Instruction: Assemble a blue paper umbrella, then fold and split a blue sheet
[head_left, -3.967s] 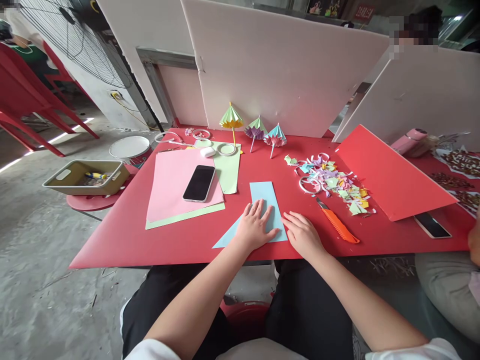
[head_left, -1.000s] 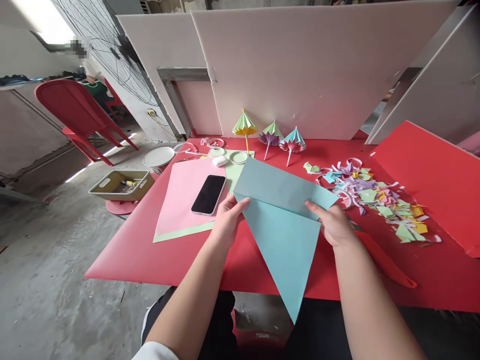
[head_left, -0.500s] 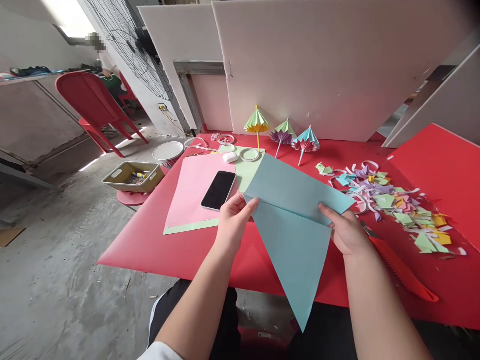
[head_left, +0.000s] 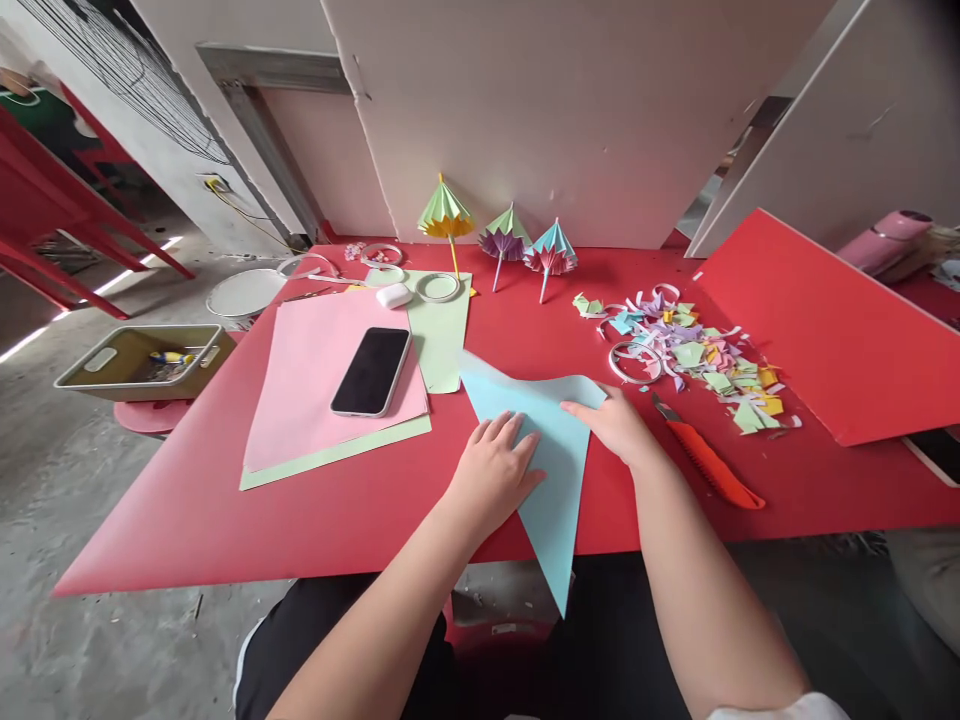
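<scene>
A light blue sheet of paper point(head_left: 551, 450) lies partly on the red table in front of me, its far edge bent up and its lower corner hanging past the table's front edge. My left hand point(head_left: 495, 470) rests on the sheet with fingers spread. At the sheet's right edge, my right hand point(head_left: 615, 420) pinches the paper between thumb and fingers. Close to the right hand is an orange utility knife point(head_left: 712, 465) with its blade out. To the left, a black-screened phone point(head_left: 372, 372) sits on pink paper point(head_left: 300, 370), with green paper point(head_left: 441, 345) partly beneath.
Three small paper umbrellas point(head_left: 446, 215) stand at the back. Colourful paper scraps point(head_left: 697, 350) are piled on the right, with a tape roll point(head_left: 636, 362) beside them. A white earbud case point(head_left: 394, 295) sits near another tape roll point(head_left: 437, 288). A basket point(head_left: 150, 360) stands left of the table.
The blue sheet has come down from the air onto the table. My left hand has let go of its corner and now lies flat on it. The view has shifted right and downward.
</scene>
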